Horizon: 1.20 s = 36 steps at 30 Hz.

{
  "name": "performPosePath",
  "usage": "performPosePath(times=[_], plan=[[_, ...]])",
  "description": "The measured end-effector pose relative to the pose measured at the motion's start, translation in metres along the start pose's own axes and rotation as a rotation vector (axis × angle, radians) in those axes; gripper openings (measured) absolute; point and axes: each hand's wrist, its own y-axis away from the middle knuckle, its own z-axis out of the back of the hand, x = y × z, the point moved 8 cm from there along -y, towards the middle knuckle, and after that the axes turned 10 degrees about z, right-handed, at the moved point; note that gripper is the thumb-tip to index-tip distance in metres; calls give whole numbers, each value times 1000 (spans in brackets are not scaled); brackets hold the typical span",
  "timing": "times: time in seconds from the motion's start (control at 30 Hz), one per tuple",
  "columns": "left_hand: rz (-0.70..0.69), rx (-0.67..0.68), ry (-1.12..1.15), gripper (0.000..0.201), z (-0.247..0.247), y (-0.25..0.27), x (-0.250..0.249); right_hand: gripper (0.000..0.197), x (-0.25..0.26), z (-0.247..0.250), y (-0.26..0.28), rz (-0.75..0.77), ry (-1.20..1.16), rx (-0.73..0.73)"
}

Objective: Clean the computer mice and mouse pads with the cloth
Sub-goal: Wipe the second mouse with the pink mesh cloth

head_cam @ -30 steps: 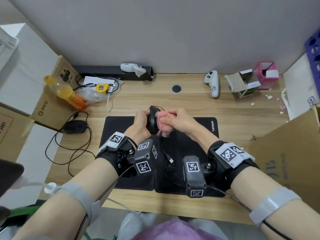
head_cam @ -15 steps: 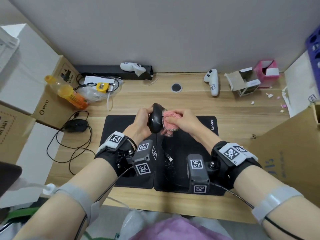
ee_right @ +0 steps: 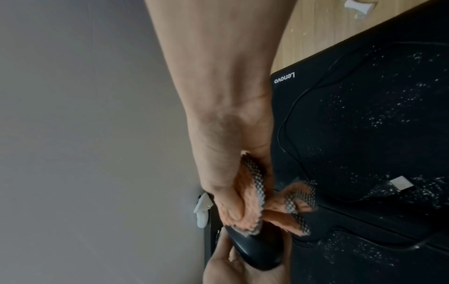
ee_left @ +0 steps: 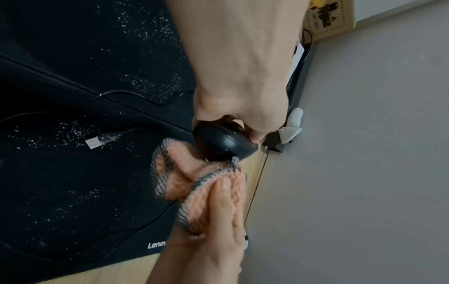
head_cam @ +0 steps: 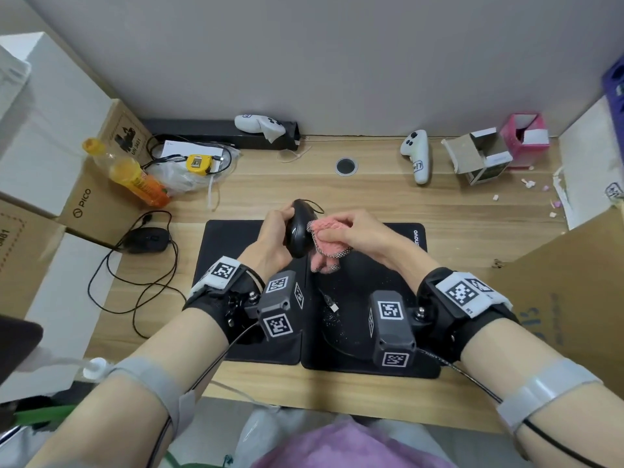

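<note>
The left hand point(head_cam: 270, 238) is gripping a black mouse point(head_cam: 299, 229), holding it up above the two black pads point(head_cam: 388, 265). The right hand point(head_cam: 351, 234) is pinching a bunched pink cloth point(head_cam: 326, 244) and pressing it against the mouse's side. A second mouse point(head_cam: 148, 239) is lying on the desk point(head_cam: 472, 224), left of the pads.

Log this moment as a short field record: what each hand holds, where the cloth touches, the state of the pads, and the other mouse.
left hand: grips the black mouse, lifted above the pads
right hand: holds the pink cloth
cloth contact: pressed against the held mouse's side
mouse pads: two black pads side by side, white specks on both
USB plug: loose on the pads
second mouse: on the desk left of the pads, untouched
</note>
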Motion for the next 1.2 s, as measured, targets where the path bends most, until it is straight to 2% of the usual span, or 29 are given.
performPosePath(times=[0.07, 0.13, 0.2, 0.3, 0.43, 0.5, 0.57, 0.73, 0.83, 0.93, 1.0, 1.1, 1.2], plan=[[-11, 32, -23, 42, 0, 0, 0, 33, 1, 18, -10, -3, 23, -194], [-14, 96, -85, 30, -2, 2, 0, 34, 7, 34, -17, 13, 6, -413], [-20, 148, -160, 22, -5, 6, 0, 33, 11, 35, -25, 9, 15, -487], [-61, 183, -150, 31, -6, 10, -7, 36, 14, 14, -37, -25, 50, -400], [18, 72, 31, 36, 18, 0, -14, 38, 12, -21, -46, -49, 72, -236], [30, 55, 52, 41, 27, -6, -17, 32, 11, -33, -48, -49, 67, -193], [25, 71, 25, 40, 31, -8, -21, 33, 6, -31, -52, -68, 64, -227], [-32, 214, -78, 26, 33, -6, -31, 41, -1, -21, -70, -114, 76, -396], [-43, 198, -135, 29, 46, -12, -38, 42, -1, -32, -76, -128, 95, -476], [-11, 105, -106, 34, 66, -23, -43, 22, -1, -57, -78, -107, 42, -393], [42, 60, -59, 38, 77, -28, -42, 15, 0, -73, -77, -82, 83, -312], [50, 76, -99, 30, 83, -27, -42, 20, 2, -73, -79, -68, 95, -334], [27, 146, -140, 38, 75, -20, -39, 34, 1, -46, -84, -104, 29, -473]])
